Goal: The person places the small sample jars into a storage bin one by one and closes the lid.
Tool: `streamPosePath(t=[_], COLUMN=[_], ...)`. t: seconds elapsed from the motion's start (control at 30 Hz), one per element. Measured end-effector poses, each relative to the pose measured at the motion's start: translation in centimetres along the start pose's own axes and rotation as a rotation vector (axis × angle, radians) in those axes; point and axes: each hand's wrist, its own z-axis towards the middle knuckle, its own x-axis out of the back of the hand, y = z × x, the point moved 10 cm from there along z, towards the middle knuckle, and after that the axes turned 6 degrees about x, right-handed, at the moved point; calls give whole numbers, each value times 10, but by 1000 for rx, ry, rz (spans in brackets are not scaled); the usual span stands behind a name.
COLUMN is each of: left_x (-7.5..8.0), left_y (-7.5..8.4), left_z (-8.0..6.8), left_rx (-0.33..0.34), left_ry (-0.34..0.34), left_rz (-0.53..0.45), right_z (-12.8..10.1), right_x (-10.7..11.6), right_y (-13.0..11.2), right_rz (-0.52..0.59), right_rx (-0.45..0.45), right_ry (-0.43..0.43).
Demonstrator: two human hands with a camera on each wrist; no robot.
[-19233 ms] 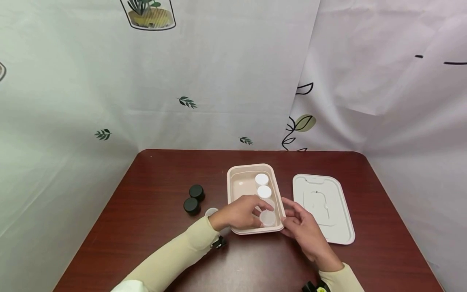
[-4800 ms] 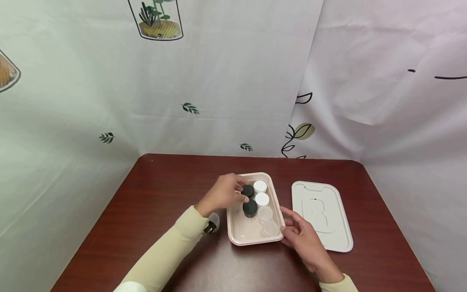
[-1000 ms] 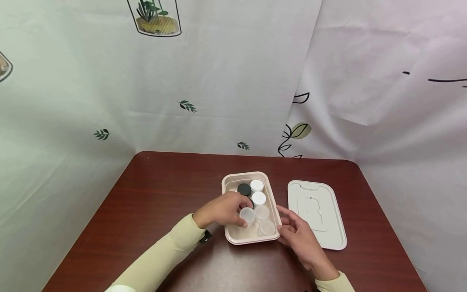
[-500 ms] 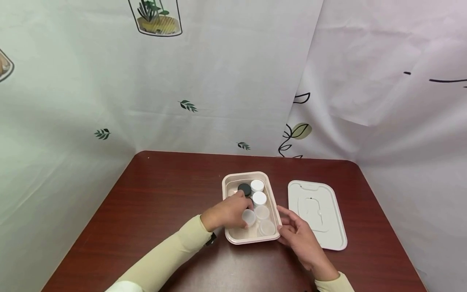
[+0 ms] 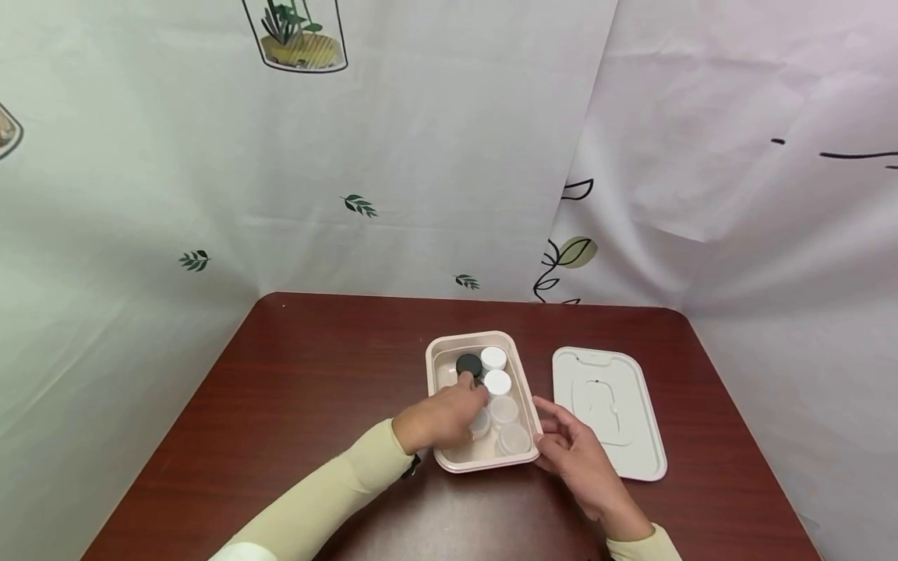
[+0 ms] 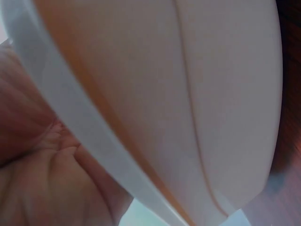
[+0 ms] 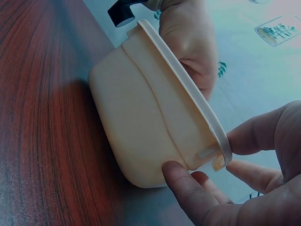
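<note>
My left hand is down inside the box, fingers curled round a clear jar that I am setting into the left column, just in front of the black jar. From the head view most of that clear jar is hidden under my fingers, so I cannot tell whether its base is flat on the box floor yet. My right hand rests against the near right corner of the box, thumb low on the wall and fingers relaxed and spread at the rim, holding nothing; the right wrist view shows the thumb touching the wall there.

To do this well, I judge that I should keep that right hand steady so the box does not slide on the table while I press the jar down. I should lower the jar straight, not tilted, since two other clear jars stand just right of it and a nudge could tip them. The white jars sit behind those, next to the black one. I should let go only once the jar stands upright, then lift my fingers straight up and clear. The lid lies flat to the right of the box, well within reach.
</note>
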Motion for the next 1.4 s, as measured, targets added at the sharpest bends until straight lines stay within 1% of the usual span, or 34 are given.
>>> streamPosePath(t=[0.1,0.33,0.5,0.6,0.73,0.83,0.9,0.97,1.0,1.07,1.13,1.23,1.3,1.4], left_x=[0,2,4,7,20,33,43,49,51,51,45,32,23,11], left_y=[-1,-4,-4,-4,-4,0,7,18,23,33,40,50,58,73], left_z=[-2,-2,0,-2,-10,-21,-27,-30,-31,-29,-25,-16,-12,-8], left_rx=[14,8,-9,-15,9,20,8,-24,-40,-70,-79,-55,-34,-20], left_ry=[-9,-13,-1,11,45,96,146,193,210,220,202,170,161,167], left_rz=[-4,-14,-1,-7,-26,-38,-69,-157,-224,-409,-614,-873,-1009,-1173], right_z=[0,-1,-2,-2,-4,-7,-9,-13,-15,-19,-23,-29,-32,-38], right_x=[0,-2,-3,-2,3,11,18,26,30,39,48,65,77,99], right_y=[0,3,4,4,1,-3,-7,-11,-14,-18,-22,-26,-28,-28], right_rz=[-1,12,19,23,15,-2,-17,-27,-33,-48,-59,-73,-77,-107], right_rx=[1,5,2,0,5,17,27,38,43,60,72,79,74,61], right_ry=[3,4,4,12,28,44,55,61,62,64,70,97,122,168])
